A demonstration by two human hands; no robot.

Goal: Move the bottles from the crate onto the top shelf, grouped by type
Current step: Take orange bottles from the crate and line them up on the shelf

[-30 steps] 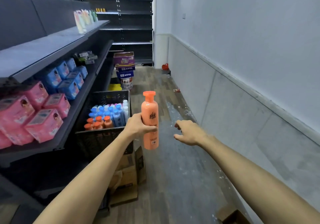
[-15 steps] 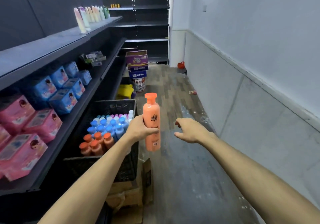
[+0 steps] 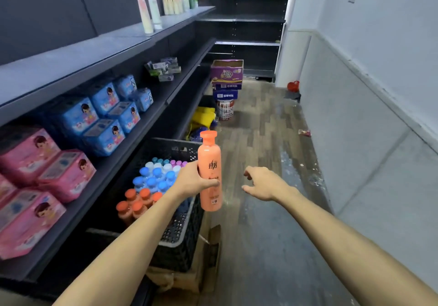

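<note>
L hand (image 3: 193, 180) grips orange bottle (image 3: 209, 171) mid-body, upright | R hand (image 3: 264, 182) empty, fingers loose | plastic: prob. light, stiff, slick.

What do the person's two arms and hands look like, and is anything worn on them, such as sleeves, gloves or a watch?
The left forearm and the right forearm are bare as far as the picture shows; no sleeve is in view. The left hand and the right hand wear no gloves. No watch, bracelet or ring is visible.
</note>
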